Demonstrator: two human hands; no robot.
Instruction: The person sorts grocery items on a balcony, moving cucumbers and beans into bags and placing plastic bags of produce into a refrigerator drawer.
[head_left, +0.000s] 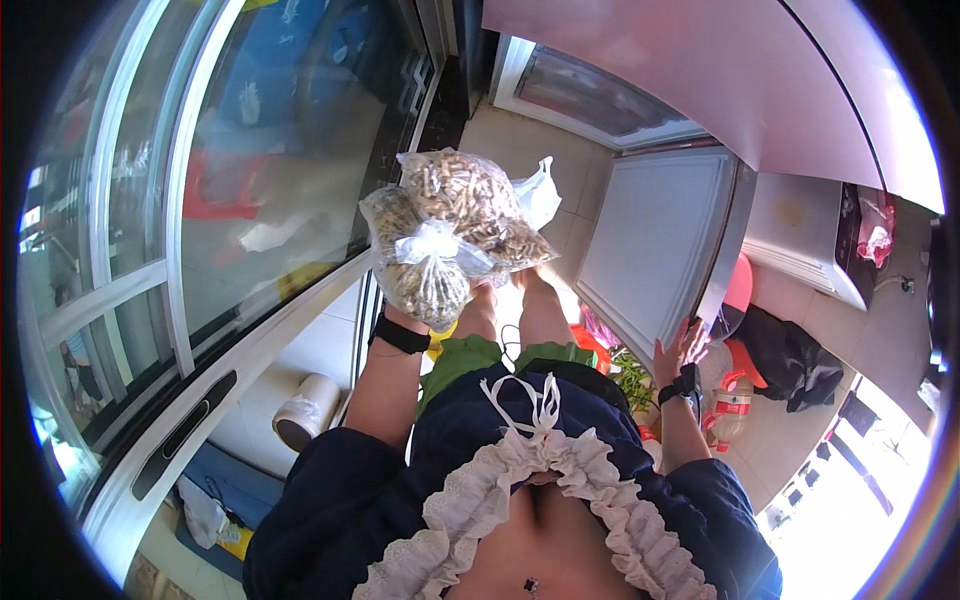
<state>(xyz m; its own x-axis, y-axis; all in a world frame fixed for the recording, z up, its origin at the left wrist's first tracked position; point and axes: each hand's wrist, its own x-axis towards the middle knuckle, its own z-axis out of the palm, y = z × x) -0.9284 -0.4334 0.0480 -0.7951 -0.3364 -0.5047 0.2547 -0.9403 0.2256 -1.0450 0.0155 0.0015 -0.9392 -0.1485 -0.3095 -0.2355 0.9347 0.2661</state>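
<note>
Two see-through plastic bags are held up in front of me at arm's length. The larger bag (469, 199) is filled with short brown and pale pieces, and the smaller bag (427, 277), knotted with white plastic, holds greenish-yellow bits. My left hand (405, 319) is mostly hidden beneath them, its wrist in a black band, so the bags rest on or hang from it. Behind the larger bag shows a white plastic bag (541, 193). Against the edge of a white cabinet door (652, 232) lies my right hand (681, 346), fingers spread, with a black watch on the wrist.
A sliding glass door (285, 165) stands along the left. Pink cabinet fronts (675, 60) are at the upper right. Near my right forearm are plastic bottles (731, 405), a black bag (795, 360) and green vegetables (634, 382) on the floor. A cylindrical container (307, 412) is at the lower left.
</note>
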